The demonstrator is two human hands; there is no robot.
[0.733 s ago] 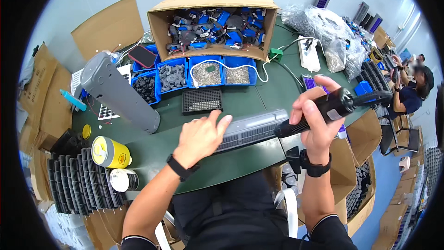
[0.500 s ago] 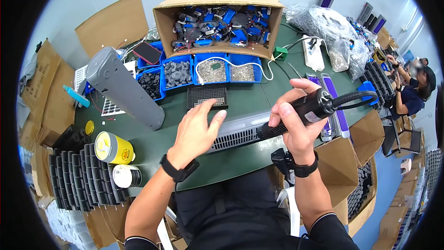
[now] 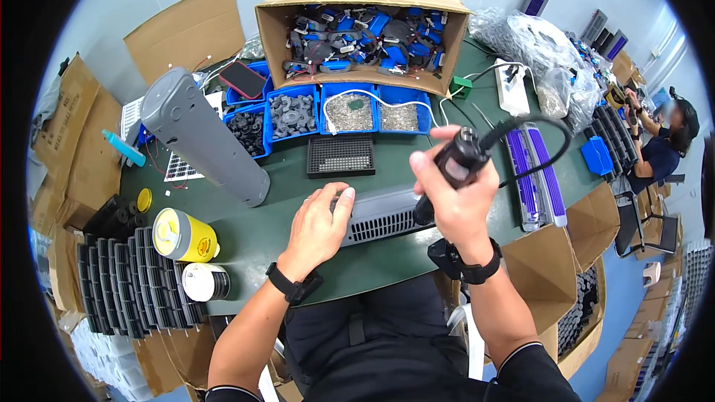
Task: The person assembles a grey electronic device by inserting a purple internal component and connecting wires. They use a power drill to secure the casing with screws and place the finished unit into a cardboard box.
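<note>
Resting flat on a grey slotted housing — left hand; right hand gripping a black corded driver.

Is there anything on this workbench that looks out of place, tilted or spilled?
Mostly orderly. Two things stand out: a smartphone lies in a blue parts bin at the back left, and the long grey housing lies slanted beside the bins. No spill or damage shows.
</note>
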